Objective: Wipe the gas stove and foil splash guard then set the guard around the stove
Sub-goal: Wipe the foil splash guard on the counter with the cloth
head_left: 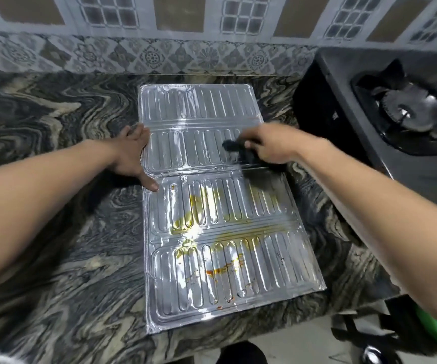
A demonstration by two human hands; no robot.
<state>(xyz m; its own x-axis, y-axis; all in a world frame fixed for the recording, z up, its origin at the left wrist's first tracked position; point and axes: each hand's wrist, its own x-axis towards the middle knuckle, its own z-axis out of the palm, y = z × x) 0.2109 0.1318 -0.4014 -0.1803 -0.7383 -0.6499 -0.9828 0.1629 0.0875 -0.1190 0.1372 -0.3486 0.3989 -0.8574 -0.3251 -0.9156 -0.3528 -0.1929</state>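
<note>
Lying flat on the marbled counter (54, 245), the foil splash guard (220, 211) runs lengthwise away from the person. The left hand (133, 156) presses open-palmed on its left edge; the right hand (270, 145) clutches a dark cloth (234, 147) against its far half, left of the gas stove (385, 119).

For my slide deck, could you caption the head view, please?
Left hand steadies the stained foil guard while the right hand wipes it with a dark cloth.

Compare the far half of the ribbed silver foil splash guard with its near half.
The far half of the ribbed silver foil splash guard looks clean; the near half carries yellow and orange-red stains. The right hand presses a dark cloth on the far half and the left hand steadies its edge; nothing touches the near half. Both lie flat on the swirled stone counter.
</note>
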